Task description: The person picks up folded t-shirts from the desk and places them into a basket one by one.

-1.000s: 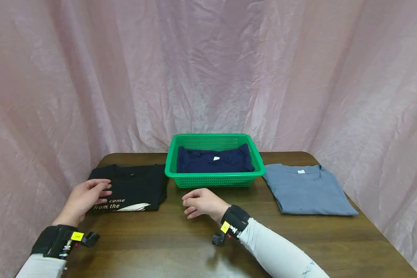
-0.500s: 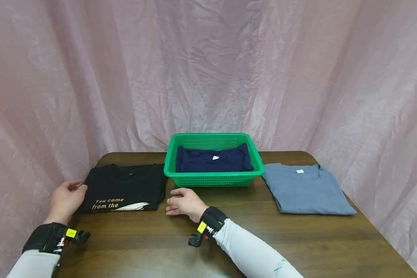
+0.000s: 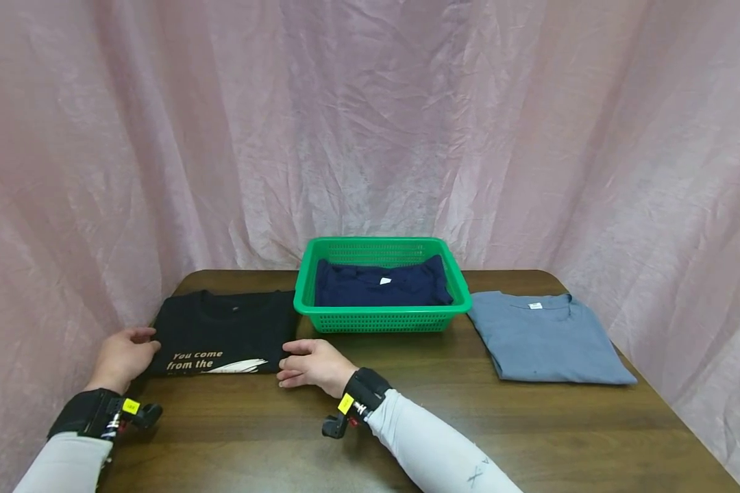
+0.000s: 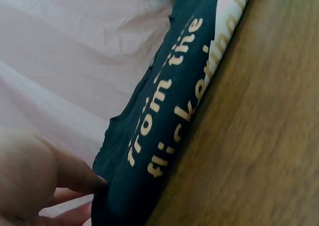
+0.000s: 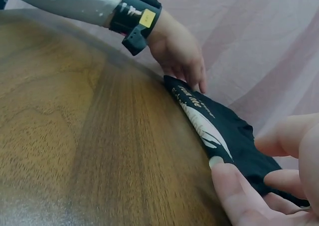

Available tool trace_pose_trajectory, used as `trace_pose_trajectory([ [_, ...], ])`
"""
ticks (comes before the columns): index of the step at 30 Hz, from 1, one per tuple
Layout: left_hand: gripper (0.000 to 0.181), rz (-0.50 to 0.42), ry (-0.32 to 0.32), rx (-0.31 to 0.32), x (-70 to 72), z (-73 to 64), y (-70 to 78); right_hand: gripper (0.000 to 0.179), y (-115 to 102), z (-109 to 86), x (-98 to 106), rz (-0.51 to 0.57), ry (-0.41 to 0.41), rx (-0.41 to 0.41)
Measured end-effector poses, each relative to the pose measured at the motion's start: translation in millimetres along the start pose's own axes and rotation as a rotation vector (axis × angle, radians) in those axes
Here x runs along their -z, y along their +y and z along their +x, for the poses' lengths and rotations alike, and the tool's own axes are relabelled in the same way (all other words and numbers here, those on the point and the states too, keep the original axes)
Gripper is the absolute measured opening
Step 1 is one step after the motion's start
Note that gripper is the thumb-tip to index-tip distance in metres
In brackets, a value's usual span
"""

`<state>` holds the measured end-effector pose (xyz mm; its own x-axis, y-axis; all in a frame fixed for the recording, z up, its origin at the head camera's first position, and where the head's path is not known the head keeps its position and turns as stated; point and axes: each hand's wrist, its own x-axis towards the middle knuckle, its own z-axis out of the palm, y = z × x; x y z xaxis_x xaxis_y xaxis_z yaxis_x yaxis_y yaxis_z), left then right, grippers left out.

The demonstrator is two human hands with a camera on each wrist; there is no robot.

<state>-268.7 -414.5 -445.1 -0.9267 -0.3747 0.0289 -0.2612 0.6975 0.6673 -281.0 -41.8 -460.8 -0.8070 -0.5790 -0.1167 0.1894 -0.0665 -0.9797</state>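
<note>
A folded black T-shirt [image 3: 222,329] with printed lettering and a white brush-stroke lies flat on the table, left of the basket. At its left edge is my left hand [image 3: 120,359], the thumb [image 4: 82,173] on the cloth and fingers beside and below, pinching the edge. My right hand [image 3: 317,366] is at the shirt's right edge. Its thumb [image 5: 232,186] meets the front corner, while the other fingers are spread apart along the side. The green basket [image 3: 382,320] stands beyond, holding a folded navy shirt [image 3: 382,291].
A folded grey-blue T-shirt [image 3: 549,339] lies on the right part of the wooden table [image 3: 530,438]. Pink curtains [image 3: 370,123] hang behind the table and along its sides.
My left hand has moved left from over the black T-shirt to its left edge. My right hand has moved left from in front of the basket to the shirt's right edge.
</note>
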Motion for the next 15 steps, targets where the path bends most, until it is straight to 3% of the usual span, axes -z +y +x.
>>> trace_pose_trajectory([
  [15, 0.045, 0.015, -0.087, -0.078, 5.4, -12.4, -8.9, 0.054, -3, -12.1, 18, -0.025, -0.116, -0.1],
])
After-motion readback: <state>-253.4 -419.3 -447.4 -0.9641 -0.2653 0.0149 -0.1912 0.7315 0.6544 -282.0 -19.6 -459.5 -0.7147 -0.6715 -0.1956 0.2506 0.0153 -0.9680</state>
